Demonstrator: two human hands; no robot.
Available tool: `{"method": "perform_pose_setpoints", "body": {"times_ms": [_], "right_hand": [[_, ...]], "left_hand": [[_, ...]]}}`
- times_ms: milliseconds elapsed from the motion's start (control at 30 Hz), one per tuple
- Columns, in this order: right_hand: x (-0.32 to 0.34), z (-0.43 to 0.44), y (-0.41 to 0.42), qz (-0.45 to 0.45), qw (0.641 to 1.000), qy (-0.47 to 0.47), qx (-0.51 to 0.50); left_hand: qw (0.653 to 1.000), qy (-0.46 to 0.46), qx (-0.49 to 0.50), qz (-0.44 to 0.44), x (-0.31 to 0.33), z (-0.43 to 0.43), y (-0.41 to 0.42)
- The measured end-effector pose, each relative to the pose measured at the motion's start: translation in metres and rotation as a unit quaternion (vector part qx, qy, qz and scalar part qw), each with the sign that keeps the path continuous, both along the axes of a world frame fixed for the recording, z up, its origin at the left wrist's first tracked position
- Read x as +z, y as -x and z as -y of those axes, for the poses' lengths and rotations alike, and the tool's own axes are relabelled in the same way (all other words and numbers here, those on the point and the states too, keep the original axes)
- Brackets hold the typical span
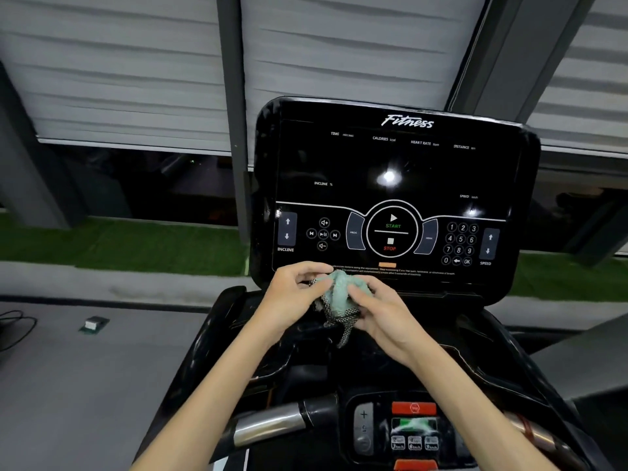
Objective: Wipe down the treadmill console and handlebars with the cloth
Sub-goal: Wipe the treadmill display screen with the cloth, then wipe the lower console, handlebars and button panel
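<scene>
One broad, glossy console fills the far side, with a chrome handlebar near on the left. Just in front of the console's lower edge is the small green cloth, which looks soft, light and limp. The left hand and right hand each pinch one side of it, so bunching it into a firm pad seems wise.

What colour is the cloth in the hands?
Pale green cloth with a dark checkered edge, seen in the head view.
</scene>
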State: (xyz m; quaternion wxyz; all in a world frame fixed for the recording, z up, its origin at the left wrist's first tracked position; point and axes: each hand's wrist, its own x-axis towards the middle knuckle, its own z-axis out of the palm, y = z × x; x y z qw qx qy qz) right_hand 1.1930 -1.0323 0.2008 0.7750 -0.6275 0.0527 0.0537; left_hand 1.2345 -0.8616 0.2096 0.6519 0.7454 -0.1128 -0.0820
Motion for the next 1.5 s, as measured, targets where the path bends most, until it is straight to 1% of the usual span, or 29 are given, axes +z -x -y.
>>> {"method": "perform_pose_setpoints", "body": {"times_ms": [100,200,300,367,533,667,700,867,1000,1067,1133,1200,1233,1300,1333,1367,1433,1500], "right_hand": [[0.002,-0.001,0.000,-0.003,0.998,0.064,-0.009],[0.004,-0.004,-0.001,-0.018,0.996,0.082,0.001],[0.003,-0.017,-0.004,-0.049,0.998,0.031,-0.012],[0.004,-0.023,-0.005,-0.065,0.998,0.009,-0.023],[0.003,-0.036,-0.005,-0.088,0.996,-0.023,0.000],[0.000,-0.044,-0.002,-0.112,0.983,-0.135,0.057],[0.000,-0.045,-0.002,-0.115,0.980,-0.144,0.069],[-0.007,-0.051,-0.002,-0.099,0.984,-0.103,0.108],[-0.013,-0.061,-0.001,-0.029,0.993,-0.045,0.102],[-0.018,-0.064,-0.002,0.009,0.991,0.002,0.130],[-0.020,-0.068,-0.004,0.029,0.983,0.078,0.162],[-0.025,-0.075,-0.007,0.030,0.971,0.155,0.181],[-0.027,-0.080,-0.009,0.032,0.962,0.198,0.185],[-0.033,-0.089,-0.013,0.056,0.938,0.286,0.186],[-0.036,-0.094,-0.015,0.072,0.929,0.310,0.187],[-0.037,-0.097,-0.016,0.075,0.928,0.315,0.186],[-0.040,-0.104,-0.019,0.063,0.939,0.282,0.188],[-0.043,-0.111,-0.021,0.067,0.937,0.272,0.209]], "left_hand": [[1.000,-0.002,0.002,-0.004,-0.003,-0.018,0.003],[0.999,-0.018,-0.027,0.002,-0.007,-0.030,0.006],[0.994,-0.078,-0.070,0.028,-0.015,-0.032,0.010],[0.991,-0.105,-0.074,0.038,-0.021,-0.031,0.015],[0.996,-0.075,-0.027,0.026,-0.026,-0.032,0.026],[1.000,-0.028,0.007,-0.007,-0.024,-0.036,0.029],[1.000,-0.025,0.018,-0.003,-0.024,-0.038,0.030],[0.995,-0.047,0.075,0.041,-0.036,-0.047,0.033],[0.996,0.012,0.090,0.002,-0.046,-0.058,0.034],[0.996,0.022,0.082,-0.013,-0.048,-0.066,0.037],[0.997,0.012,0.079,-0.020,-0.052,-0.075,0.040],[0.995,-0.013,0.092,-0.023,-0.056,-0.082,0.043],[0.993,-0.044,0.105,-0.016,-0.060,-0.086,0.044],[0.982,-0.137,0.130,0.026,-0.069,-0.091,0.047],[0.974,-0.173,0.140,0.052,-0.072,-0.094,0.049],[0.966,-0.195,0.150,0.074,-0.075,-0.098,0.051],[0.959,-0.209,0.165,0.101,-0.082,-0.106,0.054],[0.959,-0.210,0.167,0.095,-0.088,-0.116,0.055]]}}
